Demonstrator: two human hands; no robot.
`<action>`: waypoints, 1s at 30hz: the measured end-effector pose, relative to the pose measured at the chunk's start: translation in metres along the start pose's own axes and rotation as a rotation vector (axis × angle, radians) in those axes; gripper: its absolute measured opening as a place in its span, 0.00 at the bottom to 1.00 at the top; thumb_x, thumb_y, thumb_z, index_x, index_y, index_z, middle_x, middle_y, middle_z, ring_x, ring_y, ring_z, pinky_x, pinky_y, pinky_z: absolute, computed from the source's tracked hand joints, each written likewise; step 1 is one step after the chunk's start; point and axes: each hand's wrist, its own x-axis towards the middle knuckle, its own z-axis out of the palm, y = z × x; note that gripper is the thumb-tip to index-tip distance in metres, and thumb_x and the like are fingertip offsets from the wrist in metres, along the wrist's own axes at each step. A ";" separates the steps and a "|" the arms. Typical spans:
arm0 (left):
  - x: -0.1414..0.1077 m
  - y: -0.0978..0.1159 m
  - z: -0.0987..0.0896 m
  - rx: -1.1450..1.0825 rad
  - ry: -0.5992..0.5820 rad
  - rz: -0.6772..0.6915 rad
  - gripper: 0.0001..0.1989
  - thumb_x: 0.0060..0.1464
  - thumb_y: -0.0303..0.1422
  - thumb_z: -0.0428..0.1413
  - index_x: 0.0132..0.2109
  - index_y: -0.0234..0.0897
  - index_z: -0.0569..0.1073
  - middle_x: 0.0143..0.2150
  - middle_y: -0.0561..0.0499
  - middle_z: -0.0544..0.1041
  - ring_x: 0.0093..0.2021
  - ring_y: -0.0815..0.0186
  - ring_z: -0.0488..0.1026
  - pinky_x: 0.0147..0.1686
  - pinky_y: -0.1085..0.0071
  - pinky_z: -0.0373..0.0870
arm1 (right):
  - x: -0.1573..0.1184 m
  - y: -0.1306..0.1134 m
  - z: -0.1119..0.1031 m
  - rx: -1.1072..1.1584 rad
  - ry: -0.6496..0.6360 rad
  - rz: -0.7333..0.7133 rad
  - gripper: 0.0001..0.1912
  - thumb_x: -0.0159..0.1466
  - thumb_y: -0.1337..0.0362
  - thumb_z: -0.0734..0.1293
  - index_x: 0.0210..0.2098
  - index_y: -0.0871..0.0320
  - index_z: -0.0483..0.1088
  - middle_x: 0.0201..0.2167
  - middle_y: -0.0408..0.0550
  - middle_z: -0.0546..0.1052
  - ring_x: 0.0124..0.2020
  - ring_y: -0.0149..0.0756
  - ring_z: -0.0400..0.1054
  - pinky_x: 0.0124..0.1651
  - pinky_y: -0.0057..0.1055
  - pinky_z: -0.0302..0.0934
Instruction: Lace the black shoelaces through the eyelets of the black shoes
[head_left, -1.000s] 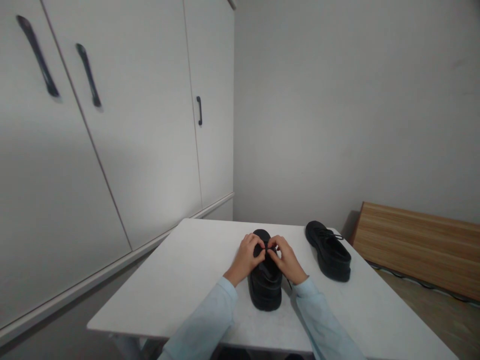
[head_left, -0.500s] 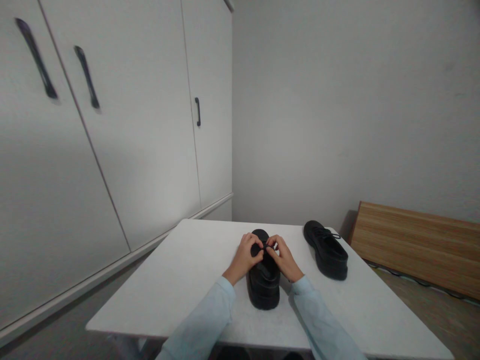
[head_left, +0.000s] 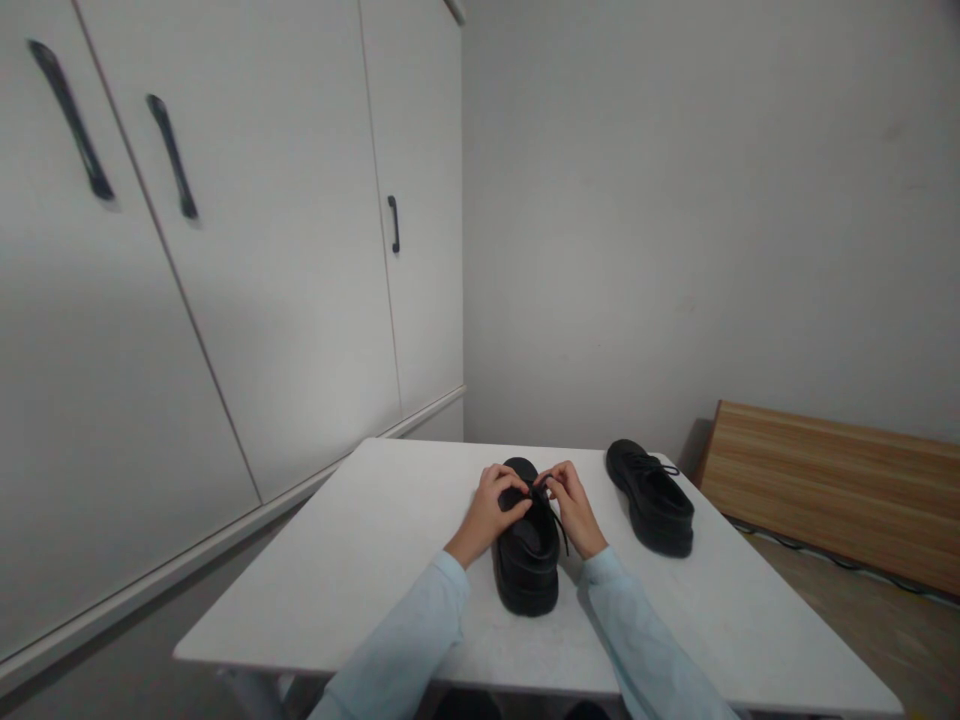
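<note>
A black lace-up shoe (head_left: pixel 527 575) stands on the white table with its heel towards me and its toe pointing away. Over its lacing, my left hand (head_left: pixel 495 508) pinches the black shoelace between thumb and fingers. My right hand (head_left: pixel 571 505) is closed on a loop of the same shoelace (head_left: pixel 559 520), and one loose end hangs down along the shoe's right side. The knot itself is partly hidden behind my fingers. To the right, a matching black shoe (head_left: pixel 651 500) rests with its lace tied in a bow.
The white table (head_left: pixel 322 590) stretches out on both sides of the shoes. Tall white cabinets (head_left: pixel 300 280) with dark handles line the left. A grey wall (head_left: pixel 675 220) rises behind, and a wood-grained board (head_left: pixel 832 490) leans at the right.
My right hand has shifted slightly right and up, drawing a lace loop with it. A loose lace end now shows hanging beside the shoe opening. The left hand stays nearly in place.
</note>
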 end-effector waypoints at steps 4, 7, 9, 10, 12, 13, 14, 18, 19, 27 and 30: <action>0.000 0.000 0.000 -0.049 -0.006 -0.010 0.04 0.49 0.30 0.60 0.34 0.38 0.73 0.42 0.48 0.68 0.49 0.60 0.65 0.53 0.62 0.60 | -0.001 -0.002 0.001 0.025 0.032 -0.001 0.06 0.62 0.60 0.60 0.31 0.52 0.59 0.31 0.43 0.74 0.36 0.37 0.67 0.38 0.32 0.58; 0.000 -0.001 -0.001 -0.067 -0.021 -0.012 0.05 0.48 0.30 0.60 0.33 0.38 0.72 0.39 0.49 0.69 0.47 0.60 0.65 0.51 0.63 0.60 | -0.001 -0.002 -0.001 0.078 0.062 0.031 0.06 0.63 0.59 0.59 0.32 0.52 0.57 0.31 0.42 0.76 0.36 0.36 0.69 0.36 0.31 0.59; 0.000 -0.001 -0.001 -0.080 -0.030 -0.012 0.06 0.48 0.30 0.61 0.32 0.37 0.71 0.37 0.50 0.69 0.46 0.61 0.65 0.49 0.64 0.60 | 0.000 -0.002 -0.002 0.134 0.101 0.057 0.06 0.63 0.58 0.60 0.33 0.52 0.57 0.30 0.41 0.77 0.34 0.35 0.70 0.34 0.31 0.59; 0.000 -0.001 -0.002 -0.094 -0.030 -0.016 0.06 0.48 0.31 0.61 0.32 0.37 0.70 0.37 0.51 0.69 0.45 0.61 0.65 0.49 0.65 0.60 | 0.001 -0.002 -0.003 0.173 0.120 0.071 0.08 0.63 0.57 0.61 0.33 0.51 0.56 0.29 0.41 0.77 0.32 0.35 0.70 0.34 0.31 0.60; 0.000 0.000 -0.003 -0.148 -0.023 -0.043 0.07 0.48 0.32 0.60 0.31 0.37 0.69 0.36 0.51 0.70 0.44 0.62 0.66 0.47 0.66 0.61 | 0.003 -0.001 -0.005 0.260 0.147 0.099 0.10 0.62 0.56 0.63 0.33 0.51 0.56 0.27 0.40 0.77 0.29 0.35 0.71 0.32 0.31 0.61; 0.000 0.001 -0.004 -0.190 -0.017 -0.068 0.07 0.49 0.33 0.60 0.32 0.37 0.68 0.36 0.51 0.70 0.42 0.62 0.66 0.46 0.67 0.61 | 0.004 -0.001 -0.006 0.302 0.152 0.112 0.11 0.61 0.55 0.64 0.33 0.51 0.56 0.27 0.39 0.77 0.28 0.35 0.71 0.32 0.31 0.62; 0.001 0.001 -0.004 -0.242 -0.011 -0.100 0.08 0.50 0.34 0.59 0.32 0.37 0.68 0.35 0.51 0.70 0.41 0.63 0.67 0.45 0.68 0.62 | 0.005 0.000 -0.007 0.337 0.155 0.123 0.12 0.60 0.55 0.66 0.33 0.52 0.56 0.26 0.39 0.77 0.27 0.34 0.72 0.32 0.31 0.63; 0.002 0.002 -0.004 -0.514 0.025 -0.223 0.08 0.52 0.35 0.56 0.34 0.38 0.64 0.31 0.52 0.73 0.34 0.66 0.70 0.40 0.70 0.63 | 0.007 -0.004 -0.010 0.448 0.188 0.150 0.18 0.53 0.59 0.72 0.35 0.52 0.58 0.26 0.39 0.77 0.27 0.34 0.74 0.34 0.31 0.67; 0.003 0.001 -0.004 -0.572 0.055 -0.236 0.08 0.52 0.35 0.56 0.34 0.38 0.64 0.29 0.53 0.73 0.33 0.66 0.71 0.39 0.70 0.63 | 0.007 -0.006 -0.011 0.477 0.210 0.157 0.20 0.52 0.59 0.73 0.36 0.52 0.59 0.26 0.38 0.77 0.27 0.34 0.74 0.34 0.32 0.67; 0.007 -0.001 -0.015 -0.935 0.341 -0.207 0.13 0.56 0.42 0.51 0.41 0.37 0.68 0.21 0.56 0.68 0.28 0.67 0.69 0.37 0.69 0.65 | 0.009 -0.012 -0.028 0.637 0.185 0.271 0.19 0.57 0.45 0.63 0.31 0.55 0.66 0.21 0.41 0.75 0.10 0.28 0.62 0.13 0.26 0.56; 0.008 0.001 -0.021 -0.959 0.396 -0.234 0.16 0.56 0.45 0.49 0.40 0.37 0.69 0.22 0.55 0.70 0.27 0.68 0.69 0.36 0.70 0.65 | 0.011 -0.008 -0.032 0.576 0.211 0.294 0.22 0.58 0.44 0.61 0.26 0.58 0.70 0.20 0.44 0.73 0.10 0.27 0.60 0.13 0.26 0.54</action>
